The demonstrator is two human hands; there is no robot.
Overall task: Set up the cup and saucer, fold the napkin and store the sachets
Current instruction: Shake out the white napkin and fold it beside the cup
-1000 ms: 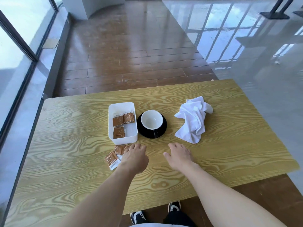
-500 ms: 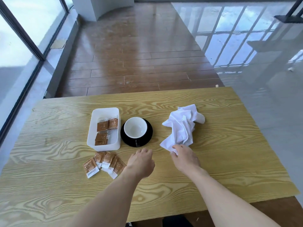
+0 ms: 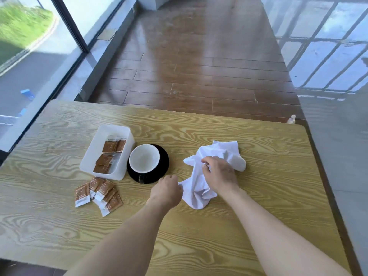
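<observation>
A crumpled white napkin [image 3: 199, 188] lies on the wooden table [image 3: 258, 206]. My right hand [image 3: 220, 173] lies on top of it with fingers curled into the cloth. My left hand [image 3: 167, 191] is at the napkin's near left corner and appears to pinch its edge. A white cup [image 3: 144, 158] sits upright on a black saucer [image 3: 159, 176] just left of the napkin. A white rectangular box [image 3: 93, 150] holds brown sachets [image 3: 108, 154]. Several more loose sachets [image 3: 97, 193] lie in front of the box.
The table's far edge [image 3: 199, 114] drops to a brown wood floor. Tall windows stand at the left. Bare tabletop stretches right of the napkin and along the near side.
Both hands moved forward and right from the near tabletop onto the napkin. The right hand now grips its middle, and the cloth has shifted and stretched toward me. The camera view tilted and swung.
</observation>
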